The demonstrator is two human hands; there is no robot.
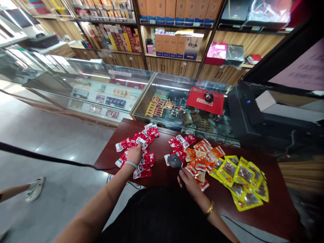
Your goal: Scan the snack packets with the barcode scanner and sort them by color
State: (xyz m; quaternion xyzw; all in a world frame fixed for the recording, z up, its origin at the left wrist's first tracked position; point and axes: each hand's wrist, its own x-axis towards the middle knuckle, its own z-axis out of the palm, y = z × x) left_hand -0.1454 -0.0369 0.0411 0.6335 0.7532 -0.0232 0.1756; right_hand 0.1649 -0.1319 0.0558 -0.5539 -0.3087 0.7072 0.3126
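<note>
My left hand [134, 154] rests on a heap of small red snack packets [141, 148] at the left of a dark red-brown table [162, 170], its fingers curled down onto one packet. My right hand [188, 180] grips the handle of a black barcode scanner [174, 161], whose head with a blue light points at a second cluster of red packets [181, 143]. Orange packets [202, 157] lie just right of the scanner. Further right is a spread of yellow packets [240, 180].
Glass display counters [106, 91] hold goods behind the table. A red mat [205, 100] with a black mouse lies on one counter, and a black monitor [244, 104] stands at the right. Shelves of boxes line the back wall. Another person's foot [35, 189] shows at left.
</note>
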